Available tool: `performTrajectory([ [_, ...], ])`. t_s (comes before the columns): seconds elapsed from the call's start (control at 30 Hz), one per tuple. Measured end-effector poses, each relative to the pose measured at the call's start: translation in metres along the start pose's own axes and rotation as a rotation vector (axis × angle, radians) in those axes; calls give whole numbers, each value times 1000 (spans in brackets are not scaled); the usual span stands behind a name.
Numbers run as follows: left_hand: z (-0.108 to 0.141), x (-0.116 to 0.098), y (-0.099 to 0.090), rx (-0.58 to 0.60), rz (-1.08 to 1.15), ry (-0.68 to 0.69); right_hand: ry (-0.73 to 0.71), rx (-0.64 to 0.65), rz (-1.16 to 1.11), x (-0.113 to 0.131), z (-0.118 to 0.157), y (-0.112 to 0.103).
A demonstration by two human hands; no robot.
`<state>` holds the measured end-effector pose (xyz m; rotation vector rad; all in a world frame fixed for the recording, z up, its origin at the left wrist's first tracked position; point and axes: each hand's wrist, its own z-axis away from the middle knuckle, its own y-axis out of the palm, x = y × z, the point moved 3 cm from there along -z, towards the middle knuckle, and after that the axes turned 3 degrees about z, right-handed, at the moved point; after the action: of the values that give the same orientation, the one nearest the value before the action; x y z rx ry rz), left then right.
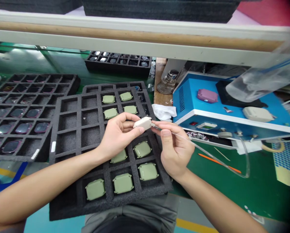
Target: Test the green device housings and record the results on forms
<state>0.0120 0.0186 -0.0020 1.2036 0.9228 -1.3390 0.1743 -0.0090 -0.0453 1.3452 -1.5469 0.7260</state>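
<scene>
My left hand holds a cream watch case edge-on between thumb and fingers, above the black foam tray. In my right hand is the end of a clear thin tube, its tip against or very near the side of the cream case; I cannot tell if it touches. Green watch cases, such as one at the front, lie in several compartments of the tray. Other compartments on its left side have no case in them. My left forearm hides part of the tray.
A blue machine at the right bears a purple watch case and another cream case. More foam trays stand at left and back. A glass bottle, white cloth and orange stick lie nearby. A shelf crosses overhead.
</scene>
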Motion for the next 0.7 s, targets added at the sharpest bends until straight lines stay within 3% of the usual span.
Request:
performTrajectory([
  [0.7,-2,-8,-6,-37,-140,-11,9,52,-8,-8,-5,7],
])
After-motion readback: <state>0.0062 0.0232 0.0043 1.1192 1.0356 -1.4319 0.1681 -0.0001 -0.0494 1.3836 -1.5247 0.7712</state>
